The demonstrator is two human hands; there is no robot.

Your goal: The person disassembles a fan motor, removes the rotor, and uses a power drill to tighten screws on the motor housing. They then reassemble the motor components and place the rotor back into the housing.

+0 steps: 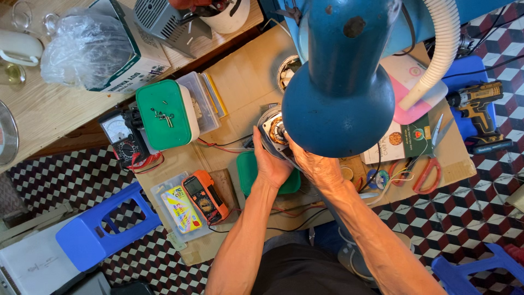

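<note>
1. The motor (274,130), a round metal part with copper showing inside, sat near the middle of the desk (240,76), half hidden under the blue lamp (338,104).
2. The left hand (270,164) was clamped on the motor's left rim, fingers curled up round it. The right hand (319,166) reached in from the right and lay against it, but the lamp covered its fingers, so I could not tell whether they gripped.
3. With the lamp blocking the view of the motor, the right fingers likely worked by feel; a slip there could nick the copper winding or pinch a finger.
4. Red and black wires (224,146) ran from the motor leftward and near the forearms; a snagged arm could tug them loose.
5. The green lid (248,172) lay just under the left hand, an uneven rest on which the motor could rock.
6. Small screws (162,116) lay loose on a green box (164,114) to the left; a knock could scatter them.
7. The orange meter (205,196) lay near the desk's near edge, close to the left elbow, and could be pushed off.
8. Scissors (428,164) lay to the right, well apart.
</note>
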